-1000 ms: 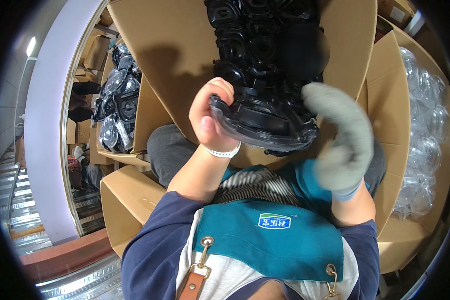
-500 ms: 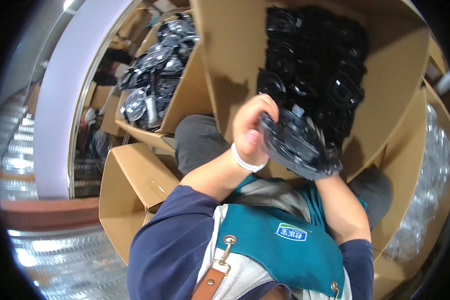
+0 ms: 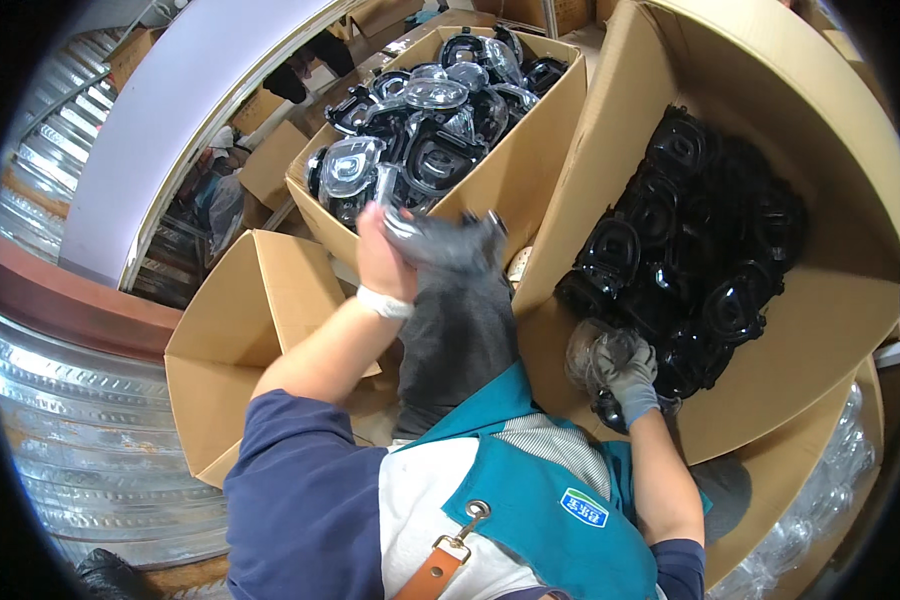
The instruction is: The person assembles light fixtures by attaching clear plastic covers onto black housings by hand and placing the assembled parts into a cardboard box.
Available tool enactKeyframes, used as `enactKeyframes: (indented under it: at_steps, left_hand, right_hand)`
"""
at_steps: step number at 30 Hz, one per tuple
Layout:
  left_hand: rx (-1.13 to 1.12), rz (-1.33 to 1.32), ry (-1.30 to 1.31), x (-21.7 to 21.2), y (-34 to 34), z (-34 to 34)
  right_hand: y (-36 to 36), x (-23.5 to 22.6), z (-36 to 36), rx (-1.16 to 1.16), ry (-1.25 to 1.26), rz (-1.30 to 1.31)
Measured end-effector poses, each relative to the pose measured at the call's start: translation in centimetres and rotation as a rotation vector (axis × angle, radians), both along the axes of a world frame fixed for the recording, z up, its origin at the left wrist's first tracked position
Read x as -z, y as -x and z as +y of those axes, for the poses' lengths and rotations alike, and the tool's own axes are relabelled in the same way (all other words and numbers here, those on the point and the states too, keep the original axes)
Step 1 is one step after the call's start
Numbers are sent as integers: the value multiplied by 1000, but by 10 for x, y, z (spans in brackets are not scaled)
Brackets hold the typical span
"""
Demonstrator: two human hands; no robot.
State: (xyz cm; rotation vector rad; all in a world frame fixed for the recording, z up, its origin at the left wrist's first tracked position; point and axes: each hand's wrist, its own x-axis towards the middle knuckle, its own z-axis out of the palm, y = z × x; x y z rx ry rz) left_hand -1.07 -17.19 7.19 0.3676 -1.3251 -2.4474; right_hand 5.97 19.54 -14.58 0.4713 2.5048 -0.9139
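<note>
My left hand [image 3: 384, 262], bare with a white wristband, is closed on a black moulded plastic part [image 3: 445, 243]. The part is smeared by motion and hangs by the near side of the left carton [image 3: 515, 160], which is piled with black parts [image 3: 440, 155] and clear domed covers [image 3: 352, 165]. My right hand [image 3: 632, 378], in a grey glove, is closed round a clear rounded plastic piece [image 3: 587, 352] at the near edge of the right carton [image 3: 820, 330]. A dark knob-like end shows below the glove. Rows of glossy black parts [image 3: 655, 210] with oval openings fill that carton's middle.
An open-flapped carton [image 3: 220, 350] stands at my left. Clear plastic pieces [image 3: 805, 520] lie in another carton at the lower right. A metal roller conveyor [image 3: 100, 420] with a reddish rail [image 3: 80, 300] runs along the left. My knee is between the cartons.
My left hand has swung left with the black part, from the right carton to the left carton. My right hand has come off that part and now grips a clear piece. The view has turned.
</note>
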Motion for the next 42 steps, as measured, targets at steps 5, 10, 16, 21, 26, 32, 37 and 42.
enactKeyframes:
  at_steps: [5, 10, 16, 21, 26, 32, 37, 42]
  left_hand:
    - [-161, -29, -133, -35, 99, -36]
    - [-61, -25, -129, -26, 224, -130]
    - [-502, -482, 1591, -17, 267, -75]
    - [-14, -205, 1971, 5, 262, -64]
    - [43, 610, 1492, -12, 159, 35]
    - [1055, 436, 1102, 26, -13, 131]
    - [1309, -189, -88, 25, -25, 209]
    - [1454, 77, 195, 27, -20, 257]
  right_hand:
    - [12, -41, -33, 30, -249, -179]
    - [10, -32, -20, -146, -236, -128]
    - [5, -50, -14, -55, -127, -222]
    - [14, -34, -50, 197, -255, -131]
    - [9, -37, -24, 189, -198, -67]
    - [-18, -113, -4, 562, 765, 491]
    - [-37, -169, 3, -96, 311, 979]
    - [-11, -192, 33, 95, 439, 958]
